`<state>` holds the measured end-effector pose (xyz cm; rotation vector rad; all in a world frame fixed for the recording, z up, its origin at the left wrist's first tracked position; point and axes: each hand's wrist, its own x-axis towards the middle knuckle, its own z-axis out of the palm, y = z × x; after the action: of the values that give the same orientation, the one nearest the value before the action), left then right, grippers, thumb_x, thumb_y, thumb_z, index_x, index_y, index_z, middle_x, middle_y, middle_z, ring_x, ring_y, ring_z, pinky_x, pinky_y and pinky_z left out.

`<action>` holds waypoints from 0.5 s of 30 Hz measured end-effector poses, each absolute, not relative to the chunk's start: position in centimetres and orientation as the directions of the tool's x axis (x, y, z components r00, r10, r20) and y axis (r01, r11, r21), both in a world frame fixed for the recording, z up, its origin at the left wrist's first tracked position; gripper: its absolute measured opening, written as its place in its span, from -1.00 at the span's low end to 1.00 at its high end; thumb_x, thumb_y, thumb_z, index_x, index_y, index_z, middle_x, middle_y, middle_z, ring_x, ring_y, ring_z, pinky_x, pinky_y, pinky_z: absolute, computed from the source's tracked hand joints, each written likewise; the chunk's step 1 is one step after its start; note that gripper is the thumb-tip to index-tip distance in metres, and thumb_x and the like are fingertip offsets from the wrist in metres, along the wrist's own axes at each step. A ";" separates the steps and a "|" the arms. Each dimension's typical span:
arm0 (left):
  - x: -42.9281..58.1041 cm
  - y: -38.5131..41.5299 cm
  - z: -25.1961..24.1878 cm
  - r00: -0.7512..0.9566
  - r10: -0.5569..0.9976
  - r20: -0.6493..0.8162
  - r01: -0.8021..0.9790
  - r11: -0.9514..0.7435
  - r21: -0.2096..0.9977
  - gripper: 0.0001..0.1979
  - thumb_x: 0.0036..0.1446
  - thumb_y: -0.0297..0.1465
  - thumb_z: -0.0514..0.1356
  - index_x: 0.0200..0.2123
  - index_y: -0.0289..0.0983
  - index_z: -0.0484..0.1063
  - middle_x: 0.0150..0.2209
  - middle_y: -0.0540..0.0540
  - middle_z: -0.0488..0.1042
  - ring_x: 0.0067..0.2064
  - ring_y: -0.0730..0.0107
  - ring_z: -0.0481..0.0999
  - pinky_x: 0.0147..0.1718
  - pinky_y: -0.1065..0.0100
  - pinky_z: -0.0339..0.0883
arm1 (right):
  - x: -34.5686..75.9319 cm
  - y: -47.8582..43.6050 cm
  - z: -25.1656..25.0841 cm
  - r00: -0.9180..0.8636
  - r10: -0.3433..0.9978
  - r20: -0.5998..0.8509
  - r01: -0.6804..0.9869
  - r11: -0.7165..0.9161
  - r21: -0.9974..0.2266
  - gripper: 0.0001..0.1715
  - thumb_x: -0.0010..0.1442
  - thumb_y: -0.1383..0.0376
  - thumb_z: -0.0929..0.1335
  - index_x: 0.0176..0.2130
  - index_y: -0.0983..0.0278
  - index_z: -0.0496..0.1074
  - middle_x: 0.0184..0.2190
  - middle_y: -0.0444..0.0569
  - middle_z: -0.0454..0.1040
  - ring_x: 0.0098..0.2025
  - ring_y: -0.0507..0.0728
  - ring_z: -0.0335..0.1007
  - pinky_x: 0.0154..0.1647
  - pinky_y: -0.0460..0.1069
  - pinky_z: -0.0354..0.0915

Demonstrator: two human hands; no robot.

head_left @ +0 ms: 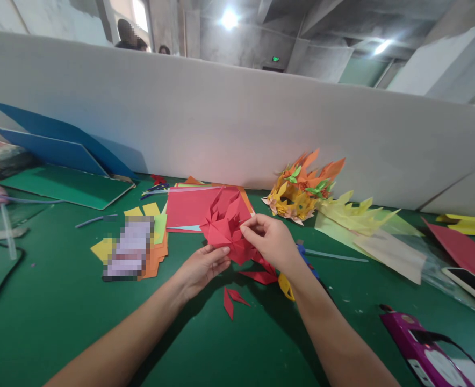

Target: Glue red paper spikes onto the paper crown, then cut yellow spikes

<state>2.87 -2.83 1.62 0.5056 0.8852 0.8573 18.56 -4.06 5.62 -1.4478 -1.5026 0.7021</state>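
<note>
A red folded-paper flower (pixel 230 226) with pointed petals is held up over the green table. My left hand (pixel 205 266) grips its lower left edge, thumb on top and fingers beneath. From the right, my right hand (pixel 272 239) pinches the flower's right side between thumb and fingertips. Under my hands lie loose red folded pieces (pixel 229 302), and a red pointed piece (pixel 261 276) partly hidden by my right wrist. Behind the flower is a stack of red paper sheets (pixel 185 207).
Orange and yellow paper flowers (pixel 297 188) stand behind to the right, beside a yellow paper strip (pixel 354 212). A phone (pixel 128 247) rests on coloured paper squares at left. A glue stick (pixel 336 255), yellow-handled scissors (pixel 286 287) and a purple device (pixel 418 344) with a cable lie at right.
</note>
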 end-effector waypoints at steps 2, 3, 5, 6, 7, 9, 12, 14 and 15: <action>2.9 -2.9 1.6 0.354 0.821 -0.447 -0.438 0.568 0.696 -0.84 -0.06 -0.66 0.32 -0.53 -0.34 0.45 -0.53 0.01 0.52 -0.52 0.58 0.47 -0.40 0.54 0.41 | 18.5 -4.1 5.6 0.101 0.971 0.217 0.460 0.148 -0.875 -0.87 0.01 0.23 0.31 -0.47 0.23 0.38 -0.51 -0.08 0.53 -0.44 0.09 0.46 -0.37 -0.03 0.31; 2.9 -2.9 1.7 0.353 0.822 -0.448 -0.440 0.568 0.696 -0.83 -0.06 -0.66 0.32 -0.54 -0.34 0.44 -0.53 0.01 0.52 -0.52 0.58 0.47 -0.40 0.54 0.41 | 18.5 -4.1 5.6 0.102 0.970 0.219 0.462 0.149 -0.874 -0.88 0.01 0.23 0.31 -0.47 0.23 0.38 -0.51 -0.08 0.53 -0.44 0.09 0.46 -0.37 -0.03 0.32; 2.9 -2.9 1.8 0.344 0.822 -0.454 -0.441 0.568 0.695 -0.82 -0.05 -0.67 0.31 -0.55 -0.34 0.43 -0.54 0.01 0.51 -0.53 0.59 0.47 -0.41 0.54 0.41 | 18.5 -4.1 5.6 0.103 0.969 0.226 0.466 0.154 -0.872 -0.88 0.01 0.23 0.31 -0.47 0.23 0.38 -0.51 -0.08 0.53 -0.44 0.09 0.46 -0.37 -0.03 0.32; 2.9 -3.0 1.9 0.338 0.822 -0.459 -0.440 0.569 0.695 -0.82 -0.04 -0.67 0.30 -0.56 -0.34 0.43 -0.54 0.01 0.51 -0.54 0.59 0.46 -0.42 0.54 0.41 | 18.5 -4.1 5.5 0.102 0.968 0.230 0.467 0.158 -0.870 -0.88 0.01 0.23 0.31 -0.47 0.23 0.38 -0.51 -0.08 0.53 -0.44 0.09 0.46 -0.37 -0.02 0.32; 3.0 -3.0 1.9 0.335 0.822 -0.460 -0.441 0.568 0.695 -0.82 -0.04 -0.67 0.30 -0.56 -0.33 0.43 -0.54 0.01 0.51 -0.54 0.59 0.46 -0.42 0.54 0.41 | 18.5 -4.1 5.5 0.101 0.966 0.236 0.467 0.164 -0.869 -0.88 0.01 0.23 0.31 -0.47 0.23 0.38 -0.51 -0.08 0.53 -0.44 0.09 0.46 -0.37 -0.02 0.32; 3.0 -3.0 1.9 0.335 0.825 -0.455 -0.444 0.564 0.696 -0.82 -0.05 -0.66 0.32 -0.55 -0.33 0.42 -0.54 0.02 0.51 -0.54 0.60 0.46 -0.42 0.54 0.40 | 18.6 -4.1 5.5 0.097 0.964 0.246 0.467 0.175 -0.867 -0.88 0.02 0.22 0.31 -0.46 0.22 0.38 -0.51 -0.08 0.53 -0.43 0.09 0.46 -0.37 -0.03 0.32; 3.0 -2.9 1.7 0.336 0.827 -0.450 -0.458 0.561 0.689 -0.83 -0.04 -0.65 0.32 -0.54 -0.33 0.42 -0.54 0.03 0.50 -0.54 0.60 0.46 -0.42 0.54 0.41 | 18.6 -4.0 5.5 0.090 0.966 0.241 0.461 0.174 -0.870 -0.87 0.02 0.21 0.31 -0.46 0.23 0.37 -0.50 -0.08 0.53 -0.43 0.09 0.46 -0.36 -0.03 0.31; 2.9 -2.9 1.6 0.338 0.825 -0.453 -0.463 0.565 0.683 -0.83 -0.03 -0.65 0.30 -0.54 -0.33 0.42 -0.54 0.03 0.50 -0.54 0.60 0.46 -0.42 0.54 0.41 | 18.6 -4.0 5.5 0.086 0.970 0.227 0.458 0.164 -0.874 -0.86 0.02 0.21 0.30 -0.46 0.23 0.36 -0.50 -0.09 0.52 -0.42 0.09 0.46 -0.36 -0.03 0.31; 2.9 -2.9 1.5 0.339 0.823 -0.455 -0.465 0.567 0.680 -0.82 -0.02 -0.66 0.29 -0.55 -0.34 0.42 -0.54 0.03 0.49 -0.54 0.60 0.46 -0.42 0.54 0.41 | 18.6 -4.0 5.5 0.082 0.972 0.221 0.456 0.160 -0.875 -0.86 0.02 0.20 0.30 -0.46 0.23 0.36 -0.49 -0.08 0.52 -0.42 0.09 0.46 -0.35 -0.02 0.31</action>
<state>2.92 -2.89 1.51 0.4777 0.8709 0.8811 18.57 -3.97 5.47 -1.4370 -1.5180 0.7071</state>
